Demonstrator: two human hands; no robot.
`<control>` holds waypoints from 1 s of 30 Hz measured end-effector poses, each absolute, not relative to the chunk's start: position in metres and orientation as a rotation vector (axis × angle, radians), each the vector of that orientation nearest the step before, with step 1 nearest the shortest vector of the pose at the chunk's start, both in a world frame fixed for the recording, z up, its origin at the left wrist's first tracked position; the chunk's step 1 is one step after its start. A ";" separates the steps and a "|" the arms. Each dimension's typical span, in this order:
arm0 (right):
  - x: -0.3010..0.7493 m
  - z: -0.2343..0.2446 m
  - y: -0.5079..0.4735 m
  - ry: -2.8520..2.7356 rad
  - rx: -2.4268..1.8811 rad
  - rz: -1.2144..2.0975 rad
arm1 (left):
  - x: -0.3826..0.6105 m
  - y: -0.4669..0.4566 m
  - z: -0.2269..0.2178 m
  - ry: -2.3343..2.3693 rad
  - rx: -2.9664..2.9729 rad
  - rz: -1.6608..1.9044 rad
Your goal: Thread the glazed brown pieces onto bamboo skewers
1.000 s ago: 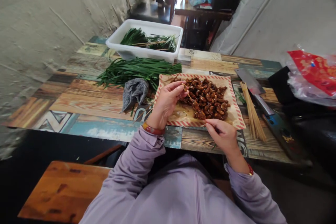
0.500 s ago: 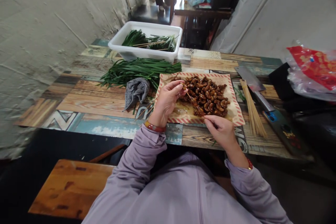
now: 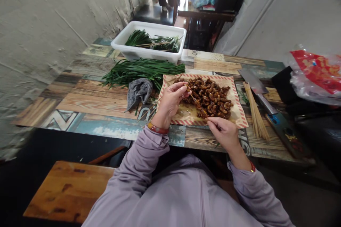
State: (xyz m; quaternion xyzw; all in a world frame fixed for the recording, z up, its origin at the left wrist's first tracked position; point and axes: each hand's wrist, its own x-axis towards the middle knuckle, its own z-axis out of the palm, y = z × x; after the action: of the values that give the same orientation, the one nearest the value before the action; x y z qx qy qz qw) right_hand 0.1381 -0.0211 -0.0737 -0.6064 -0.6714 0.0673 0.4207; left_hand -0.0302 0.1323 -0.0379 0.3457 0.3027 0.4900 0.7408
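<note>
A pile of glossy brown morsels (image 3: 210,97) lies on a paper sheet with a red-striped border (image 3: 239,115). My left hand (image 3: 170,103) is raised over the sheet's left side, fingers pinched on one brown piece at the tip of a thin wooden skewer (image 3: 198,108). Several pieces are threaded on the skewer, which slants down to my right hand (image 3: 225,133). That hand is closed on the skewer's near end at the sheet's front edge.
A grey cloth (image 3: 138,92) and loose green chives (image 3: 141,71) lie left of the sheet, behind them a white tub (image 3: 149,40) with chive skewers. To the right lie bare skewers (image 3: 255,110), a cleaver (image 3: 259,90) and a red plastic bag (image 3: 317,72). A wooden bench (image 3: 69,191) stands at near left.
Both hands keep nearly the same hold on the skewer and piece; only the camera view has shifted slightly.
</note>
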 end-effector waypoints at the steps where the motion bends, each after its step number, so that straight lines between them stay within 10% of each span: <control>1: 0.138 -0.074 -0.021 -1.680 -1.519 0.165 | -0.030 0.132 -0.038 0.665 0.758 1.073; 30: 0.140 -0.074 -0.021 -1.672 -1.525 0.217 | -0.030 0.131 -0.037 0.693 0.747 1.071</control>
State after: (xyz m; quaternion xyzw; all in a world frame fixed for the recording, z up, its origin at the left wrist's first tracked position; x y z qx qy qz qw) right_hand 0.1399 -0.0209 -0.0745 -0.6085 -0.6672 0.0865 0.4207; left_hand -0.0296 0.1313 -0.0368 0.3403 0.3160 0.4880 0.7390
